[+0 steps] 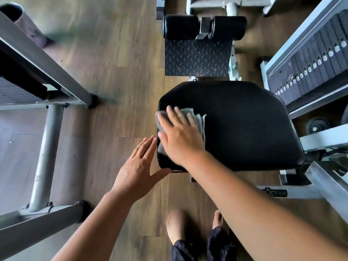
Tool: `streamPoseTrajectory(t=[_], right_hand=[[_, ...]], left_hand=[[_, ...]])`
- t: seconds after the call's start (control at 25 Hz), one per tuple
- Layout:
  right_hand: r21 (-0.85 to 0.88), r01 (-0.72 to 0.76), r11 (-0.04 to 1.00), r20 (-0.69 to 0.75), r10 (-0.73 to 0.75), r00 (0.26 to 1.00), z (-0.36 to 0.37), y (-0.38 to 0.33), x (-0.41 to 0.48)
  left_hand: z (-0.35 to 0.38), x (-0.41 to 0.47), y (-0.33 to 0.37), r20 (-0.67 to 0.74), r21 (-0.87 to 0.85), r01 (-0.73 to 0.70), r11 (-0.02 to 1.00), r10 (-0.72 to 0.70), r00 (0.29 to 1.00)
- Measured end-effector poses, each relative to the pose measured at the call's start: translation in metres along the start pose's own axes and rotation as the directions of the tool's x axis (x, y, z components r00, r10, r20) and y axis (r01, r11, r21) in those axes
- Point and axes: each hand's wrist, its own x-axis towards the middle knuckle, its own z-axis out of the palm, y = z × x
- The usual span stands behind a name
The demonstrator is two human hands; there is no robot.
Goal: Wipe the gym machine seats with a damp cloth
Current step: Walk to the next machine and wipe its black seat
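One black padded seat [235,125] fills the middle, with one grey cloth [197,119] on its left part under the flat, spread right hand [180,140]. The left hand [139,166], open and holding nothing, touches the seat's left edge. Beyond stand two black roller pads [180,27] and one weight stack [312,65] (its labels too small to read).

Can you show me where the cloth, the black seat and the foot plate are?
cloth [200,120]: head view, on the grey folds beside the fingers.
black seat [244,125]: head view, on the bare middle of the pad.
foot plate [196,58]: head view, on its patterned metal centre.
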Motion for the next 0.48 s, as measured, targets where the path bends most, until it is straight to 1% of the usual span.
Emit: streamPoseTrajectory(t=[0.04, 0.08, 0.12, 0.16, 0.2, 0.24, 0.28, 0.32, 0.4, 0.44, 0.48], right_hand=[[0.021, 0.081, 0.996, 0.020, -0.082, 0.996, 0.000, -0.002, -0.020], [0.018, 0.121, 0.992, 0.045, -0.122, 0.992, -0.001, 0.004, -0.020], [0.010, 0.128, 0.992, 0.059, -0.128, 0.990, -0.002, 0.011, -0.005], [-0.008, 0.089, 0.996, 0.059, -0.088, 0.994, -0.005, 0.016, 0.023], [-0.033, 0.008, 0.999, 0.064, -0.006, 0.998, -0.008, 0.020, 0.051], [-0.042, -0.076, 0.996, 0.079, 0.079, 0.994, -0.010, 0.020, 0.069], [-0.033, -0.126, 0.992, 0.066, 0.127, 0.990, -0.008, 0.016, 0.072], [-0.019, -0.132, 0.991, 0.040, 0.132, 0.990, -0.005, 0.009, 0.060], [0.003, -0.045, 0.999, 0.019, 0.045, 0.999, 0.003, -0.007, 0.000], [0.016, -0.008, 1.000, 0.022, 0.008, 1.000, 0.006, -0.011, -0.029], [0.024, 0.006, 1.000, 0.042, -0.007, 0.999, 0.006, -0.009, -0.038]], left_hand=[[0.001, 0.000, -0.001, -0.006, -0.002, -0.007, 1.000, 0.007, 1.000], [0.002, 0.000, -0.001, -0.013, -0.002, -0.012, 1.000, 0.012, 1.000], [0.003, 0.001, -0.001, -0.020, -0.001, -0.014, 1.000, 0.014, 1.000], [0.003, 0.001, -0.002, -0.017, 0.001, -0.013, 1.000, 0.014, 1.000], [0.004, 0.001, -0.002, -0.009, 0.003, -0.010, 1.000, 0.010, 1.000], [0.004, 0.001, -0.003, -0.008, 0.000, -0.007, 1.000, 0.007, 1.000], [0.004, 0.001, -0.003, -0.010, -0.010, -0.007, 1.000, 0.007, 1.000], [0.003, 0.000, -0.003, -0.009, -0.024, -0.011, 1.000, 0.011, 1.000], [0.002, 0.000, -0.002, -0.014, -0.038, -0.015, 0.999, 0.015, 1.000], [0.002, 0.001, -0.002, -0.013, -0.035, -0.018, 0.999, 0.018, 1.000], [0.001, 0.000, 0.000, -0.012, -0.030, -0.019, 0.999, 0.019, 1.000]])
